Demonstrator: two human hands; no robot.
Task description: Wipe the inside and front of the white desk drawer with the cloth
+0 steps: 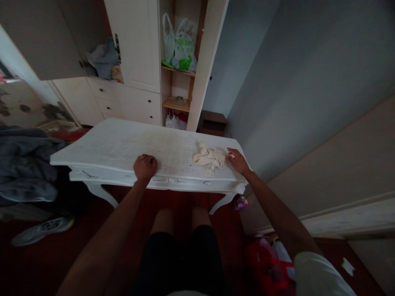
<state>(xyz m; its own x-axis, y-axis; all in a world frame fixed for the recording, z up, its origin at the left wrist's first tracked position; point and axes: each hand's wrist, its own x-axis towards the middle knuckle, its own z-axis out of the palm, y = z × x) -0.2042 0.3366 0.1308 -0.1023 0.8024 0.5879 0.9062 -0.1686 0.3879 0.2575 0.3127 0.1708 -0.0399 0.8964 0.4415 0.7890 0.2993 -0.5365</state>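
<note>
A white table [129, 142] with curved legs stands in front of me, its top marked with grey-brown smudges. My left hand [145, 167] rests at the table's front edge, its fingers curled into a loose fist with a dark hollow and no object showing. A crumpled cream cloth [210, 158] lies on the right part of the tabletop. Just right of the cloth is my right hand [237, 160], its fingers apart and slightly bent. The fingertips come close to the cloth's edge; whether they touch it I cannot tell.
Behind the table stands a white wardrobe [140, 49] with open doors and plastic bags [184, 51] on its shelves. Grey clothing [27, 164] is heaped at left, above a shoe [43, 230]. A red bag [268, 267] lies at lower right, beside the wall.
</note>
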